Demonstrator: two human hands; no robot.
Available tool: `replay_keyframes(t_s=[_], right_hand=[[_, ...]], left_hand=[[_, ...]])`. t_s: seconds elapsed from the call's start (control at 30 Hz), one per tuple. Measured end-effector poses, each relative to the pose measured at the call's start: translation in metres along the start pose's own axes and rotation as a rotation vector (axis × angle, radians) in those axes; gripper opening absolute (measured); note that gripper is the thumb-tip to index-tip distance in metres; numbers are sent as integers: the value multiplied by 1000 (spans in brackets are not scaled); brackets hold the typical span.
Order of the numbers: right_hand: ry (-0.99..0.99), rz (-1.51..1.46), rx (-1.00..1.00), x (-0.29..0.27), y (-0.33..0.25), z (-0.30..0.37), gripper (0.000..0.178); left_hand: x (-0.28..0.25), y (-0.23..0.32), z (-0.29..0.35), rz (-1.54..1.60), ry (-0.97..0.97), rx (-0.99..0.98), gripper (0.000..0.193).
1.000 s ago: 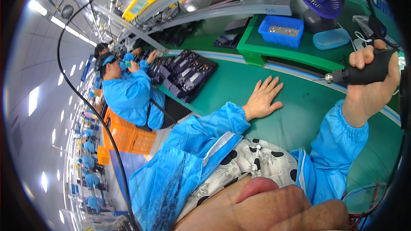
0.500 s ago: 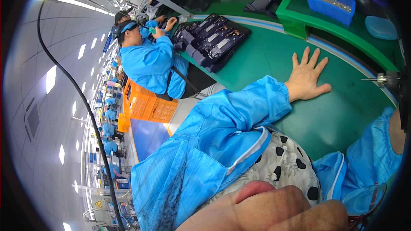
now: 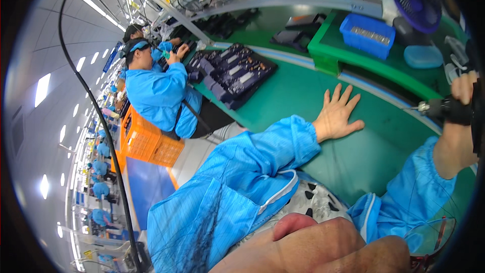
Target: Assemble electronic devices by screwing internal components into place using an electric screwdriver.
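Observation:
My left hand [image 3: 337, 114] lies flat on the green mat [image 3: 374, 159], its fingers spread and nothing in them. At the right edge my right hand [image 3: 462, 88] has its fingers curled round a black power screwdriver [image 3: 454, 111], partly cut off by the picture's rim. The driver's metal chuck and thin bit point left over the mat, toward my left hand but well apart from it. Beyond my left hand, to the left, a dark tray-like assembly [image 3: 247, 73] holds several pale and metallic parts.
A green raised shelf [image 3: 326, 50] carries a blue bin [image 3: 371, 49] of small metal pieces, a light-blue case [image 3: 423, 56] and a purple fan [image 3: 417, 2]. At left a co-worker [image 3: 156, 91] in blue works by an orange crate [image 3: 151, 139]. A black cable [image 3: 101, 114] hangs across the left.
The view has shifted, so the bench appears lower and further left. More of my right hand and the power screwdriver now shows. My left hand stays flat on the mat.

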State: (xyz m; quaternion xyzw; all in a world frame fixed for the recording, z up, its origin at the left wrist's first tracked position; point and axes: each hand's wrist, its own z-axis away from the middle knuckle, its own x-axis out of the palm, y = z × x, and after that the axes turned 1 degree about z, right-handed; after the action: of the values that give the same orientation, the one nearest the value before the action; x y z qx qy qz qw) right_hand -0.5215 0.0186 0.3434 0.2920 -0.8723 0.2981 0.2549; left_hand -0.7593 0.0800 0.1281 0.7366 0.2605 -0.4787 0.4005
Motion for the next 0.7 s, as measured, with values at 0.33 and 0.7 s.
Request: replay_keyframes(t_s=[0.33, 0.7], right_hand=[[243, 142, -12, 32, -8, 20, 44], [263, 166, -153, 34, -27, 25, 40]], left_hand=[[2, -2, 7, -62, -35, -6, 82], [-1, 2, 7, -75, -73, -17, 82]])
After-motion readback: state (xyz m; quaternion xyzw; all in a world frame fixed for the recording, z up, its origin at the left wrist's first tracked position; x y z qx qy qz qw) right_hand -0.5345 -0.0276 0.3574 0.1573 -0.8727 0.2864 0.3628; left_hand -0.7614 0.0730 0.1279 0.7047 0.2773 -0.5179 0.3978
